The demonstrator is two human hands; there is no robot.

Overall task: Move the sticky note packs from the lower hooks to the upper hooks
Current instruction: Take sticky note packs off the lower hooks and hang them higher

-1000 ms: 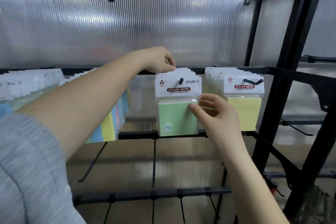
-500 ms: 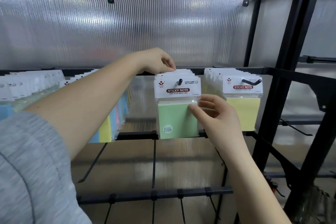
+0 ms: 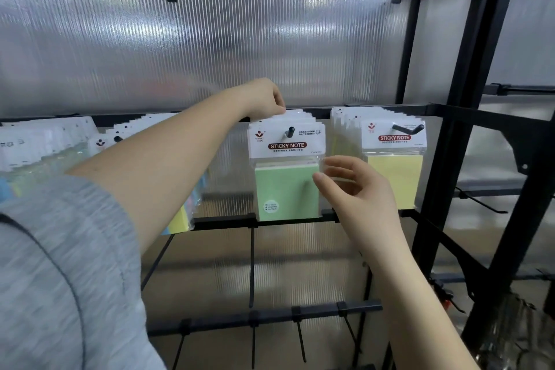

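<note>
Pack in hand: green sticky note pack (image 3: 286,189) hung at the front of a stack on the middle upper hook (image 3: 290,131), the hook tip poking through the hole in its white card header.
Left hand (image 3: 264,99): up at the top edge of the stack; fingers curled and pinching the header cards near their upper left corner.
Right hand (image 3: 357,186): at the right edge of the green pack; thumb on its front face, fingers curled round behind, clamped on the pack's side.
Other packs: yellow pack (image 3: 395,177) on the hook to the right, more packs (image 3: 45,144) on hooks to the left, partly hidden by the left arm.
Lower hooks (image 3: 251,264): bare where visible, so most of the move looked done.
Weight: judged light; a small paper block in a thin clear sleeve.
Stiffness: block firm, sleeve and header card thin and bendy; header likely to crease or tear at the hole if pulled sideways.
Surface: glossy plastic, probably slippery; a pinch across front and back seemed safer than a fingertip push.
Where to hold: side of the paper block for carrying, top of the header for steering the hole along the hook.
Risk: neighbouring packs on the same hook could be dragged forward with it.
</note>
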